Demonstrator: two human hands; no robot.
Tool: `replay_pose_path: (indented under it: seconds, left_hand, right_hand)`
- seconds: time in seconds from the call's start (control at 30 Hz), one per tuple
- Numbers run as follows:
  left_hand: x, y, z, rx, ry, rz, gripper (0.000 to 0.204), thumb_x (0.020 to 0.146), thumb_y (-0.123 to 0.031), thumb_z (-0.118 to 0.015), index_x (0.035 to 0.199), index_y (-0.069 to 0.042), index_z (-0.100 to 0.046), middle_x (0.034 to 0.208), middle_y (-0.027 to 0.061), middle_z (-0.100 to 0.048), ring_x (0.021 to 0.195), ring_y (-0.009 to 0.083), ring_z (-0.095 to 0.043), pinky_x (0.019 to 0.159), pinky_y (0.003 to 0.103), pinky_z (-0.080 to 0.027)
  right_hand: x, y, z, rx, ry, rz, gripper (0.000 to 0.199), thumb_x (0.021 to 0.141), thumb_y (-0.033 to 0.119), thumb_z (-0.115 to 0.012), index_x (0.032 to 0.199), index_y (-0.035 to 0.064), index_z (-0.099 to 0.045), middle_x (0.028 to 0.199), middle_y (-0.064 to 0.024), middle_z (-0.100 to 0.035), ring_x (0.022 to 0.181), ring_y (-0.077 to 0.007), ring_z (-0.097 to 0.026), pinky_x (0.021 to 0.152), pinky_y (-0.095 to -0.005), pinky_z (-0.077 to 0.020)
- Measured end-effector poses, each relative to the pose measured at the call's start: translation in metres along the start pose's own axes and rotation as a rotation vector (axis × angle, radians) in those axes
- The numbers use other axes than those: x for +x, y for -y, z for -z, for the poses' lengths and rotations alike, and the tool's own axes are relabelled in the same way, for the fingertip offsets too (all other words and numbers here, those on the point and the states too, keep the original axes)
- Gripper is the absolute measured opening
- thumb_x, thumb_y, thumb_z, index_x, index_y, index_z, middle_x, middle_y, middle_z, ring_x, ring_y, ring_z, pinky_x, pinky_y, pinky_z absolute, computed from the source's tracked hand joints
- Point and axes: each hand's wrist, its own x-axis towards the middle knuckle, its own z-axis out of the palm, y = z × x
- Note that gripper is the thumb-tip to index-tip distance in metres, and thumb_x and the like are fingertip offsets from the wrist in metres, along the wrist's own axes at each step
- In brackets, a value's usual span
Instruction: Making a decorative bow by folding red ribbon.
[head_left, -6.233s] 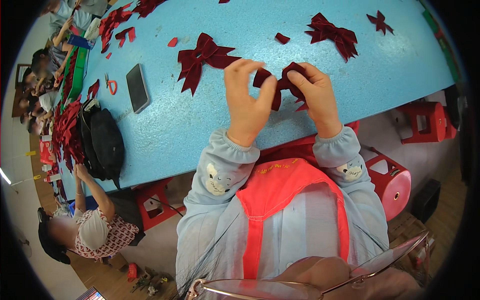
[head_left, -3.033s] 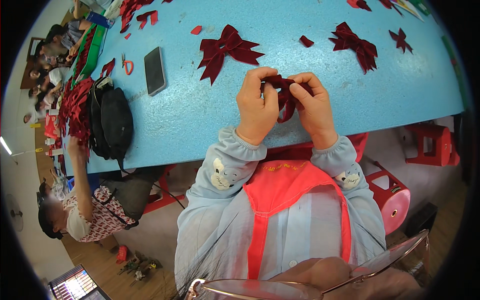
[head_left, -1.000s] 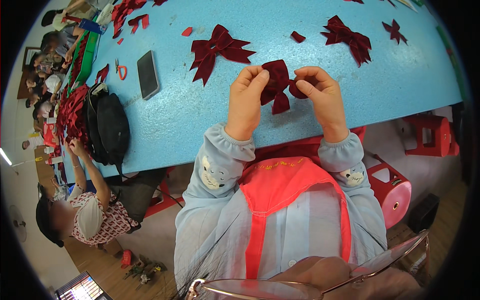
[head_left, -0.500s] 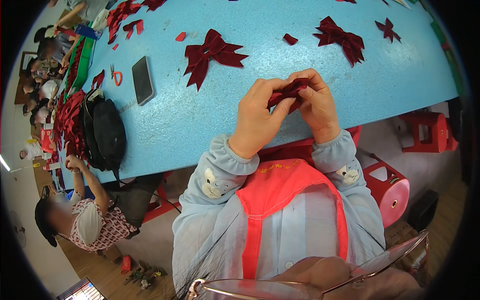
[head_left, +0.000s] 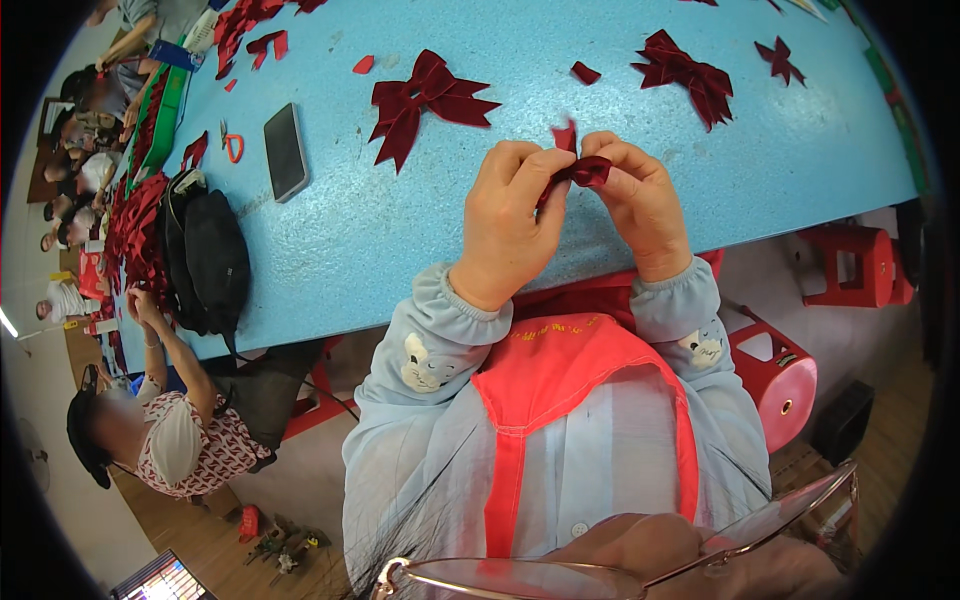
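Note:
Between my two hands, above the near part of the table, is a dark red velvet ribbon [head_left: 585, 172], bent into loops. My left hand [head_left: 512, 215] pinches its left side, and one end sticks up past the fingertips. My right hand [head_left: 642, 200] grips the right-hand loop between thumb and fingers. The part of the ribbon behind my fingers is hidden. Beyond my left hand lies a large dark red bow [head_left: 425, 100]; another layered bow [head_left: 685, 78] lies beyond my right hand, with a small bow [head_left: 779, 62] farther right.
On the blue table [head_left: 340, 260] are a phone [head_left: 286, 152], orange-handled scissors [head_left: 233, 146], ribbon scraps [head_left: 586, 72] and a black bag [head_left: 210, 255]. A heap of red ribbon [head_left: 137, 235] lies at the left. Co-workers sit along that side. Red stools [head_left: 775, 375] stand at the right.
The ribbon has been turned between my fingers: a loop now faces me and one end stands up beyond my left fingertips. My hands have shifted slightly apart.

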Motion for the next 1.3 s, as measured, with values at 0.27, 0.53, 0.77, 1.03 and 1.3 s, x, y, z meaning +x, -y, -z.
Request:
replay_pose_path:
  seconds: [0.27, 0.53, 0.77, 1.03, 1.3]
  left_hand:
    - [0.002, -0.009, -0.004, -0.185, -0.011, 0.082, 0.022, 0.073, 0.001, -0.061, 0.095, -0.003, -0.058, 0.086, 0.0119, -0.055, 0.074, 0.0254, -0.056, 0.061, 0.032, -0.047]
    - [-0.005, 0.006, -0.009, -0.197, -0.039, 0.085, 0.020, 0.076, 0.003, -0.060, 0.096, -0.003, -0.058, 0.090, 0.0101, -0.056, 0.075, 0.0172, -0.059, 0.062, 0.025, -0.047]
    - [-0.006, -0.001, -0.009, -0.100, -0.072, -0.023, 0.029, 0.074, 0.006, -0.061, 0.100, -0.003, -0.054, 0.090, 0.0106, -0.055, 0.074, 0.0178, -0.059, 0.063, 0.026, -0.048]
    - [-0.008, 0.002, -0.013, -0.021, -0.117, -0.093, 0.033, 0.070, 0.009, -0.062, 0.099, -0.003, -0.053, 0.090, 0.0108, -0.054, 0.072, 0.0195, -0.058, 0.059, 0.027, -0.047]
    - [-0.008, 0.001, -0.013, -0.036, -0.049, 0.065, 0.022, 0.073, 0.004, -0.062, 0.092, -0.004, -0.060, 0.087, 0.0091, -0.054, 0.067, 0.0158, -0.056, 0.056, 0.025, -0.045]
  right_hand:
    - [-0.003, 0.000, -0.004, 0.263, -0.098, -0.156, 0.013, 0.085, 0.013, -0.055, 0.095, 0.0046, -0.051, 0.089, -0.0035, -0.056, 0.056, -0.0031, -0.038, 0.046, -0.0158, -0.0289]
    - [-0.007, -0.006, 0.007, 0.777, 0.187, -0.223, 0.015, 0.085, 0.012, -0.056, 0.097, 0.0071, -0.049, 0.089, -0.0041, -0.054, 0.059, -0.0047, -0.041, 0.049, -0.0166, -0.0330]
    - [-0.006, 0.009, -0.018, -0.178, -0.095, 0.071, 0.026, 0.081, -0.002, -0.055, 0.106, 0.0035, -0.049, 0.099, -0.0060, -0.053, 0.083, -0.0101, -0.054, 0.071, -0.0217, -0.0452]
    - [-0.013, -0.003, -0.026, -0.578, -0.204, 0.235, 0.021, 0.084, -0.005, -0.050, 0.104, -0.0005, -0.049, 0.100, -0.0058, -0.054, 0.090, -0.0125, -0.054, 0.081, -0.0241, -0.0448]
    - [-0.014, -0.013, -0.030, -0.434, -0.372, 0.270, 0.015, 0.084, -0.001, -0.053, 0.099, -0.0001, -0.053, 0.089, -0.0051, -0.059, 0.083, -0.0093, -0.056, 0.069, -0.0220, -0.0461]
